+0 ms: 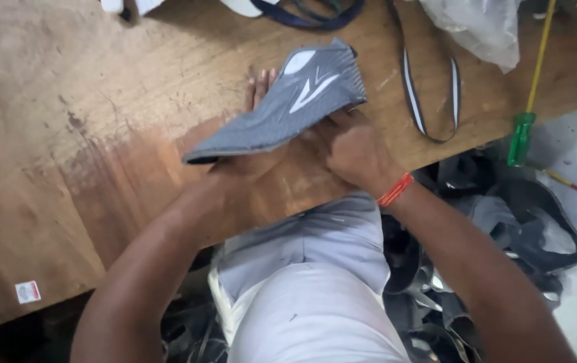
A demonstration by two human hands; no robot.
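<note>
Fingers (261,84) of left hand (251,158) and right hand (355,154) grip grey shoe upper (281,111) above wooden counter (66,134).

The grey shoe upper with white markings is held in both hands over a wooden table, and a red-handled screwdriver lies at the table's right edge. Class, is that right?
Not quite. The head view shows the screwdriver has a green handle, not red. The rest stands: both the left hand and right hand hold the grey shoe upper over the wooden table.
</note>
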